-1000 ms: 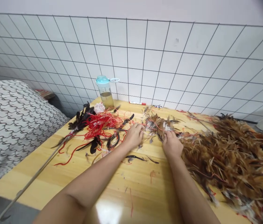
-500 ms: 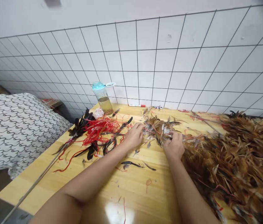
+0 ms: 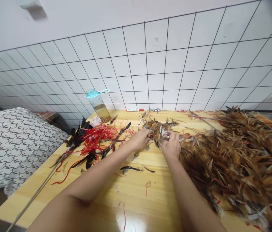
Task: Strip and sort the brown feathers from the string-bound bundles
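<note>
Over the middle of the wooden table, my left hand (image 3: 140,139) is closed in a pinch on a red string (image 3: 155,135) that runs towards the feathers. Brown feathers (image 3: 158,126) lie in a small tuft between my hands. My right hand (image 3: 172,145) has its fingers closed on the right part of this tuft, where pale feather bases show. Its fingertips are partly hidden among the feathers. To the right, a large heap of brown feathers (image 3: 232,154) spreads close beside my right forearm.
A tangle of red string (image 3: 98,137) and black feathers (image 3: 78,132) on a long stick (image 3: 35,195) occupy the left side. A water bottle (image 3: 100,108) and a red marker (image 3: 135,110) stand and lie near the tiled wall. Patterned cloth (image 3: 17,145) sits beyond the left edge.
The view has shifted a little to the right. Both hands stay at the feather tuft, with slightly less space between them; the red string appears straighter.
</note>
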